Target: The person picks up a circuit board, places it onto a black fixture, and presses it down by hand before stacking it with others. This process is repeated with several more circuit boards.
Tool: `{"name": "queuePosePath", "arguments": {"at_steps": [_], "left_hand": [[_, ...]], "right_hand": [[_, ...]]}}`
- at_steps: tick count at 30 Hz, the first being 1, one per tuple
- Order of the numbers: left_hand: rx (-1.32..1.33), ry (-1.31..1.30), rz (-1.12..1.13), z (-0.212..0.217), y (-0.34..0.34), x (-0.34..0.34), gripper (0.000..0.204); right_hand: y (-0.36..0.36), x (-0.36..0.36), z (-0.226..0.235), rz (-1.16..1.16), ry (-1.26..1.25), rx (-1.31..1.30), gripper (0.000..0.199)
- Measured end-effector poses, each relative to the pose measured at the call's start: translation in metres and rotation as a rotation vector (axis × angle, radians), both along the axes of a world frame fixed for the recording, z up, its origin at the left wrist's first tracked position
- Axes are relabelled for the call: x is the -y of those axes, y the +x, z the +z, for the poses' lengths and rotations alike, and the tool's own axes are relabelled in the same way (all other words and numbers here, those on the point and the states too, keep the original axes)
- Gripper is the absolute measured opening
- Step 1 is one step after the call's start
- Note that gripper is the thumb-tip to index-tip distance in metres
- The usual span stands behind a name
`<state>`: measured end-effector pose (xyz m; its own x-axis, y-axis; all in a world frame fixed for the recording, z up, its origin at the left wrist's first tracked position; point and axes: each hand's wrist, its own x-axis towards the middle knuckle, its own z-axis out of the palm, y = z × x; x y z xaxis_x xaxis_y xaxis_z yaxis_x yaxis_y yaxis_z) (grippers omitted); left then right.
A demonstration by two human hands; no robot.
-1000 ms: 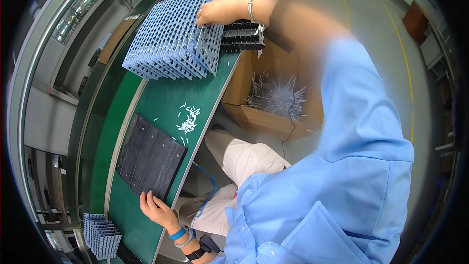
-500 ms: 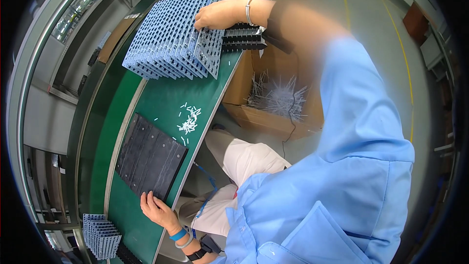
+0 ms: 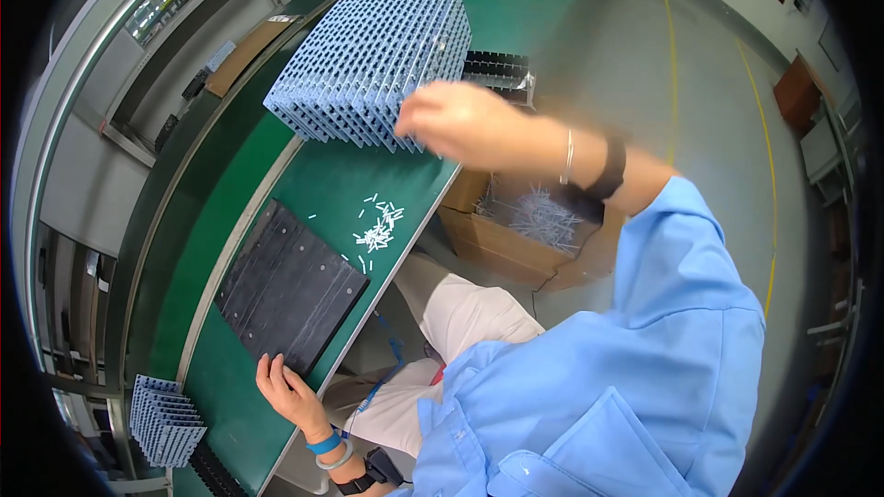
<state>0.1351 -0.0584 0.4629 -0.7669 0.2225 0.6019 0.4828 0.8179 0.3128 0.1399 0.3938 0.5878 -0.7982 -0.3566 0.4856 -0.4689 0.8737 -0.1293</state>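
On the green bench stands a row of upright light-blue perforated panels (image 3: 368,60) in black slotted holders (image 3: 497,69). My right hand (image 3: 460,124), smeared by motion, is in front of the near right end of that row. Its fingers are too blurred to show whether it holds a panel. My left hand (image 3: 287,396) lies open, fingertips resting on the near edge of a flat black plate (image 3: 295,281) with several small round studs. Beside the plate is a scattered pile of short white pins (image 3: 378,228).
A smaller set of similar blue panels (image 3: 166,423) stands at the lower left in a black slotted holder (image 3: 216,474). Below the bench's front edge, an open cardboard box (image 3: 502,244) holds many thin clear strips (image 3: 543,218). A conveyor-like frame curves along the left.
My right hand has come down from the top of the panel row to its near lower end. The left hand stays at the plate's edge. The whole view has shifted slightly.
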Motion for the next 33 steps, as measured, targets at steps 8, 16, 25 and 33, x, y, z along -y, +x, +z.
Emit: {"name": "queuePosePath", "arguments": {"at_steps": [8, 16, 25, 33], "left_hand": [[0.019, 0.077, 0.023, 0.005, 0.013, 0.021, 0.019], [0.033, 0.141, 0.042, -0.008, 0.017, 0.04, 0.019], [-0.003, 0.077, 0.046, -0.014, 0.014, 0.04, 0.019], [0.02, 0.05, 0.053, -0.014, 0.014, 0.041, 0.019]], "right_hand": [[-0.02, 0.014, -0.024, -0.277, 0.124, -0.373, 0.04], [-0.034, -0.001, -0.039, -0.204, -0.044, -0.371, 0.045], [-0.028, -0.006, -0.045, -0.186, -0.071, -0.355, 0.043], [-0.037, -0.028, -0.048, -0.281, -0.139, -0.38, 0.035]]}}
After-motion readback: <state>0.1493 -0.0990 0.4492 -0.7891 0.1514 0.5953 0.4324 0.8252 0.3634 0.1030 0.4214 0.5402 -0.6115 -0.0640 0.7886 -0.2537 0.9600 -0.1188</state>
